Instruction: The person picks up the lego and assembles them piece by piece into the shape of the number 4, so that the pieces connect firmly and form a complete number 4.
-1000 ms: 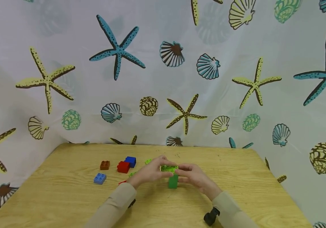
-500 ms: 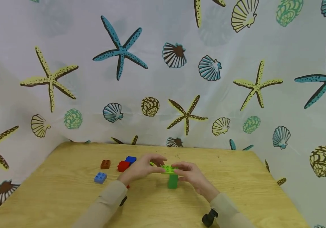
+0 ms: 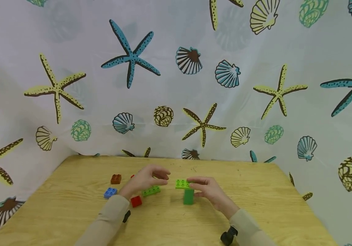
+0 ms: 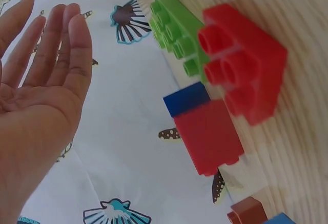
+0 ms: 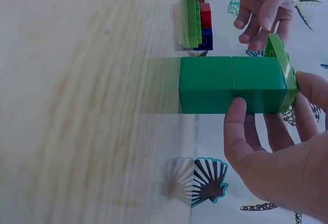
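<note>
A tower of two dark green toy building bricks [image 5: 233,85] stands upright on the table, with a lime green plate brick [image 3: 181,184] across its top, overhanging to the left. My right hand [image 3: 209,191] holds the tower from the right; in the right wrist view the thumb lies on the upper green brick and a finger touches the lime plate. Holding nothing, my left hand [image 3: 147,179] hovers left of the tower with relaxed fingers. Beneath it lie another lime brick [image 3: 151,190] and a red brick [image 3: 136,201].
Further left on the wooden table [image 3: 80,205] are a brown brick [image 3: 116,179] and a light blue brick [image 3: 110,192]. A second red brick [image 4: 209,137] and a dark blue brick [image 4: 187,99] sit side by side. A patterned curtain [image 3: 163,85] encloses the table.
My left hand has let go of the lime plate and moved left, uncovering the lime and red bricks on the table. The right hand stays at the tower.
</note>
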Available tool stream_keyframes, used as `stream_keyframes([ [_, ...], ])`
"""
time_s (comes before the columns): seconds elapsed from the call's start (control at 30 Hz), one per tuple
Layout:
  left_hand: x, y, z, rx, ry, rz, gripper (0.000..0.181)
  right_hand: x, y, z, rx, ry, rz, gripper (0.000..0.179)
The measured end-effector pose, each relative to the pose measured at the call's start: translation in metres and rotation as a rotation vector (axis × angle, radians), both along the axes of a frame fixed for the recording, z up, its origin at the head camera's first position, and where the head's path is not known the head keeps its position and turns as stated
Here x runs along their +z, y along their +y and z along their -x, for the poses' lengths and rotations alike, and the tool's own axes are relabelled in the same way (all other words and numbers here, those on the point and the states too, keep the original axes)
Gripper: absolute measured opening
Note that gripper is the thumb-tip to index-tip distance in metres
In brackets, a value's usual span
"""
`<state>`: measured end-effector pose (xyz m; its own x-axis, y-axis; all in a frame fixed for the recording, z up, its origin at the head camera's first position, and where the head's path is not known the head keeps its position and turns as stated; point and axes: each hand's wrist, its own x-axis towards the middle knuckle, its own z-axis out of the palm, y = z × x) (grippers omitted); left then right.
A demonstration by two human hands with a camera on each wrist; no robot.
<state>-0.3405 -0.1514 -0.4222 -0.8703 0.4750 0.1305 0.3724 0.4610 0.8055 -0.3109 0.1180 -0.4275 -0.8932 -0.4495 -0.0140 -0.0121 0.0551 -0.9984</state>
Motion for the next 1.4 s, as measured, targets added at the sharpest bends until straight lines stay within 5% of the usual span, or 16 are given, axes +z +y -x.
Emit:
stream_keyframes([
  [0.33,-0.007,-0.015,0.006,0.043,-0.062,0.019,0.036,-0.018,0.007,0.016,0.015,0.042,-0.021,0.048],
  [0.57,-0.014,-0.015,0.009,0.091,-0.16,0.048,0.035,-0.014,0.01,0.017,0.018,0.044,-0.035,0.046],
  [0.87,-0.017,-0.016,0.014,0.062,-0.178,0.058,0.039,-0.012,0.012,0.017,0.023,0.045,-0.032,0.048],
  [1.07,-0.019,-0.012,0.012,0.077,-0.17,0.153,0.04,-0.014,0.012,0.017,0.021,0.047,-0.051,0.045],
  [1.4,-0.023,-0.005,0.008,0.136,-0.054,0.419,0.039,-0.018,0.009,0.017,0.031,0.017,-0.043,0.045],
])
